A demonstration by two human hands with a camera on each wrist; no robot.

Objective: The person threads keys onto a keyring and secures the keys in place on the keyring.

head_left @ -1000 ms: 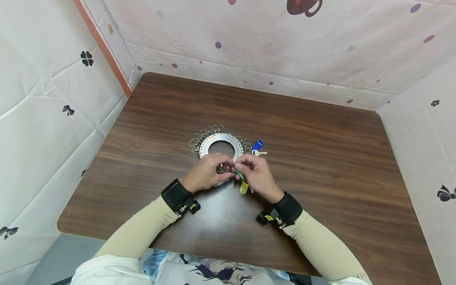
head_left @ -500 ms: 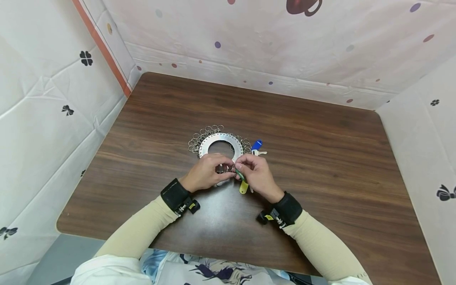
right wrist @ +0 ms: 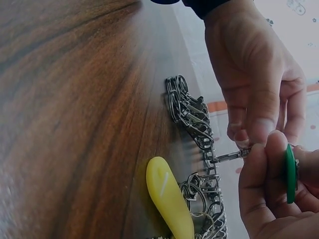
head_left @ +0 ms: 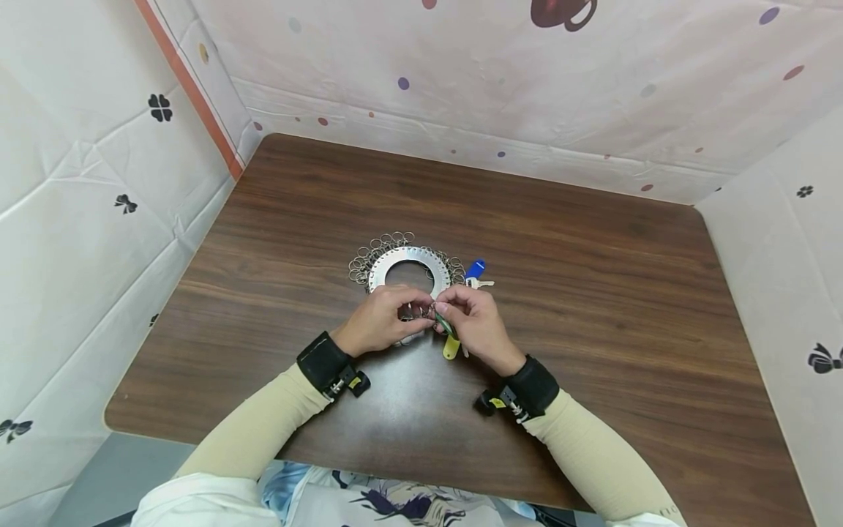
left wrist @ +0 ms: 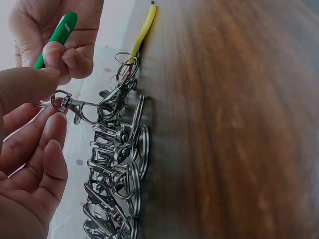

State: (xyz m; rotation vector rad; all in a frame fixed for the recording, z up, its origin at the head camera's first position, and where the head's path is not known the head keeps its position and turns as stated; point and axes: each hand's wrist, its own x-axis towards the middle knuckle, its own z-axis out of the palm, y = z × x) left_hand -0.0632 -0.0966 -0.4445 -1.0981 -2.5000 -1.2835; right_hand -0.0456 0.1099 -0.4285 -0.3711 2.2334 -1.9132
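Around a flat silver ring plate [head_left: 410,254] hang several metal swivel clasps with split rings [left wrist: 107,149]. At its near side, the left hand [head_left: 378,318] pinches the ring end of one lobster clasp [left wrist: 79,107] between thumb and fingers. That clasp sticks out from the row, its hook end at the plate's edge. The right hand [head_left: 481,322] holds a green key tag [left wrist: 62,31] between thumb and fingers, right beside the left fingertips. How the tag's ring meets the clasp's ring is hidden by the fingers. A yellow key tag [right wrist: 169,196] hangs from the plate below the right hand.
A blue key tag [head_left: 475,268] with a silver key [head_left: 486,283] lies at the plate's right side. Everything rests on a brown wooden table [head_left: 593,293]. Patterned white sheeting [head_left: 461,95] stands behind and at both sides.
Both hands stay in nearly the same place, with only slight finger shifts at the clasp and green tag. The plate and the other tags have not moved.
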